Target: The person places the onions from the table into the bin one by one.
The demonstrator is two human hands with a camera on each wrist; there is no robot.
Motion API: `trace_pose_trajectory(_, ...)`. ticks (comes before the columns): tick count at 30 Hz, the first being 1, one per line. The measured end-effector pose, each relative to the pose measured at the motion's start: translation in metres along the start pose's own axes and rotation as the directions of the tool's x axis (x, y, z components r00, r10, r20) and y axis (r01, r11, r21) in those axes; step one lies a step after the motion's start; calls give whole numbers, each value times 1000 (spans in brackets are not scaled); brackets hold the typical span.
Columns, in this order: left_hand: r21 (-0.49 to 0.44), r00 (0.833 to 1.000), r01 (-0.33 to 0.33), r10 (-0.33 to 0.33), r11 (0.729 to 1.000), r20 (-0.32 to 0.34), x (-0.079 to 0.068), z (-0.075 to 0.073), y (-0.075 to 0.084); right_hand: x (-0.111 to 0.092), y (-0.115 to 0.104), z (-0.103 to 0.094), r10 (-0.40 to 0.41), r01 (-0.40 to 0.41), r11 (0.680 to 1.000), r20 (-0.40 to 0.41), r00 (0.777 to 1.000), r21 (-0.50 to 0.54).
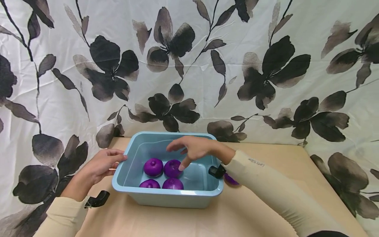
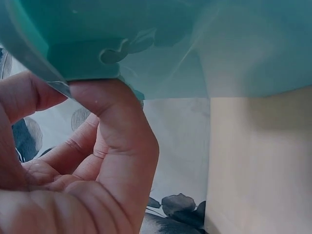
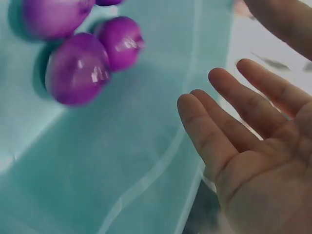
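A light blue plastic tub (image 1: 167,190) holds several glossy, round purple onions (image 1: 153,167), some showing a small nub. At the tub's left end my left hand (image 1: 99,166) pinches the rim; the left wrist view shows thumb and finger on either side of the tub wall (image 2: 165,80). Over the inside of the tub hangs my right hand (image 1: 193,149), fingers spread and holding nothing. In the right wrist view its fingers (image 3: 202,129) are apart from the purple onions (image 3: 78,70). In the head view the thumb overlaps one onion.
Another purple onion (image 1: 231,180) lies outside the tub on the right, partly hidden by my right forearm. The tub stands on a light wooden table (image 1: 266,164). Behind the table hangs a white cloth (image 1: 219,89) printed with dark flowers.
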State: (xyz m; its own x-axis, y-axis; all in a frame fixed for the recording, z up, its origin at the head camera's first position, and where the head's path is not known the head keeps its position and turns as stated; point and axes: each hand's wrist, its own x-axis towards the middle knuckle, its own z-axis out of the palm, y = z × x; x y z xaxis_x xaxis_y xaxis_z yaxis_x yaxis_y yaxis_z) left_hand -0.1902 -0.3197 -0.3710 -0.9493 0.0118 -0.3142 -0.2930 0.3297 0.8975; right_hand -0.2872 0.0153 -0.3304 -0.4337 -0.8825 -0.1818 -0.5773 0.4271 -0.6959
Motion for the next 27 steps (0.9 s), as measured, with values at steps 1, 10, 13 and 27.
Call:
trace_pose_trajectory(1, 2, 1000, 0, 0, 1000, 2, 0, 0, 0, -9, 3, -6, -7, 8, 1000, -29, 1000, 30)
trace_pose_trajectory(10, 5, 1000, 12, -12, 1000, -3, 1, 2, 1, -91, 39, -33, -17, 71, 982, -291, 957, 176)
trace_pose_trajectory(13, 4, 1000, 19, -19, 1000, -3, 2, 4, 1, -118, 58, -30, 3, 71, 980, -371, 928, 184)
trace_pose_trajectory(27, -40, 1000, -6, 6, 999, 0, 1, 7, 2, -178, 175, 31, 229, -142, 970, -532, 816, 199)
